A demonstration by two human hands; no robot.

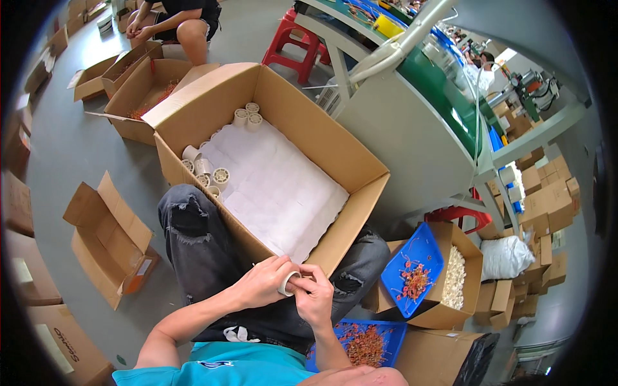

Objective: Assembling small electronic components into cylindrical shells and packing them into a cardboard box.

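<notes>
Both hands meet at the near edge of a large open carton [315,109] standing before my knees. A white, hollow plastic cylinder [288,284] is between them. My left hand [267,280] closes on it from the left. From the right, my right hand [314,297] has its fingers bent at the cylinder's opening; whether they pinch a small piece there is hidden. Inside the carton lies a white sheet [277,186]. Similar white cylinders [221,175] sit along its left side, and a small cluster [254,121] stands at the far corner.
Right of me, a blue tray [428,248] of small red wired parts rests on a carton of white pieces [454,276]. Another blue tray [398,331] lies nearer. An open carton [106,241] is at left. Beyond are a red stool [283,48], a workbench [412,141] and a seated person [183,22].
</notes>
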